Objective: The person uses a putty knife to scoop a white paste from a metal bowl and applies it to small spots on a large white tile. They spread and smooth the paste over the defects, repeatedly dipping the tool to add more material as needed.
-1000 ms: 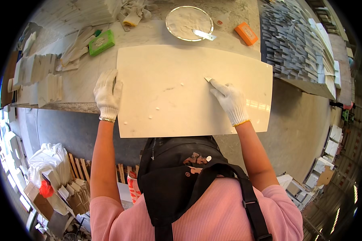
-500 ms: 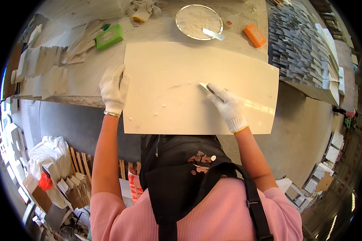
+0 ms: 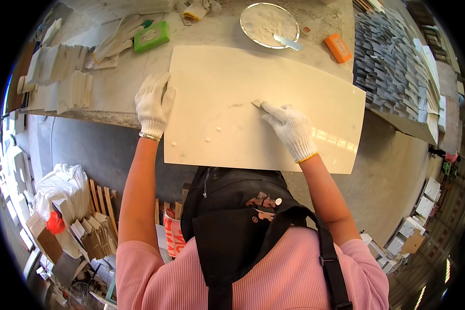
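Note:
A glossy cream-white slab (image 3: 263, 147) lies in front of me, its near edge reaching past the table to my apron. My left hand (image 3: 153, 103), in a white knitted glove, rests along the slab's left edge with fingers stretched out and thumb apart. In my gloved right hand (image 3: 290, 129) is a small flat scraper blade (image 3: 257, 104), pinched between the fingers, its tip low over or on the slab. Left of the blade runs a faint grey streak (image 3: 236, 105). Several small white dabs, one of them a raised dab (image 3: 218, 129), dot the slab's left half.
Beyond the slab stand a round bowl (image 3: 253, 37) of pale paste with a putty knife (image 3: 288, 42), a green box (image 3: 152, 36) and an orange box (image 3: 338, 48). Stacked grey strips (image 3: 392, 67) fill the right side; pale stone pieces (image 3: 57, 64) stand at left.
The view has shifted slightly. My right hand's blade has moved a little left over the slab, and the white dab that was beside it is no longer visible. My left hand stays at the edge.

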### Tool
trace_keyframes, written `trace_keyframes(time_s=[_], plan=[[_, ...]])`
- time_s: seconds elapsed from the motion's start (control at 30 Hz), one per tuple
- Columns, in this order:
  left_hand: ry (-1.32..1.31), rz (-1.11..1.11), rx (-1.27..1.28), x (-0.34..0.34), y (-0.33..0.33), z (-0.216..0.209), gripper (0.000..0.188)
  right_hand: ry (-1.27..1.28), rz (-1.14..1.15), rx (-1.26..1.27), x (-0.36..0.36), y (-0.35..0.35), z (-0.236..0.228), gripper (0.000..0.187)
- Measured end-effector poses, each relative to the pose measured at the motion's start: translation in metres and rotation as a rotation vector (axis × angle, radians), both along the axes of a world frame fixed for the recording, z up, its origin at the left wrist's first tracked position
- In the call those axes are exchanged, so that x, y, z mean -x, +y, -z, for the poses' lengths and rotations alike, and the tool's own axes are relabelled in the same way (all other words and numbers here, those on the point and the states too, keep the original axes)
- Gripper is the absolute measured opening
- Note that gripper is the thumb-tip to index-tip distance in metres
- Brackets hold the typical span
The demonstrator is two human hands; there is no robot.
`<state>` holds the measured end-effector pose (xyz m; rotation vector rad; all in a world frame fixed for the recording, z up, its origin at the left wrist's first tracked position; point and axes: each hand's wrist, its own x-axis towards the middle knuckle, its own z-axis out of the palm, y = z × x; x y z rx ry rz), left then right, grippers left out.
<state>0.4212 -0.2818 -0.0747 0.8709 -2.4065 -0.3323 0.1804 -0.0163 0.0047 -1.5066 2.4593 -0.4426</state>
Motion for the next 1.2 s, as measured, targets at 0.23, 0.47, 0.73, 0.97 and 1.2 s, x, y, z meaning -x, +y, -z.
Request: trace_keyframes(time_s=[0.23,0.47,0.73,0.97,1.2], plan=[[0.001,-0.003,-0.001,0.001,0.0,-0.001,0.038,0.044,-0.001,-0.051,0.001,0.006,-0.004,0.029],[0.026,0.0,0.001,0.0,-0.001,0.0,0.038,-0.135,0.048,0.091,0.001,0.015,-0.005,0.028],[0.036,-0.002,0.013,0.001,0.0,-0.001,0.037,-0.211,0.027,0.109,-0.016,0.019,-0.007,0.028],[0.051,0.012,-0.032,0.002,0.001,-0.009,0.034,-0.308,-0.038,0.085,-0.048,0.002,-0.004,0.03],[0.022,-0.034,-0.018,-0.001,0.003,-0.001,0.037,-0.175,-0.147,0.065,-0.058,-0.011,0.0,0.03]])
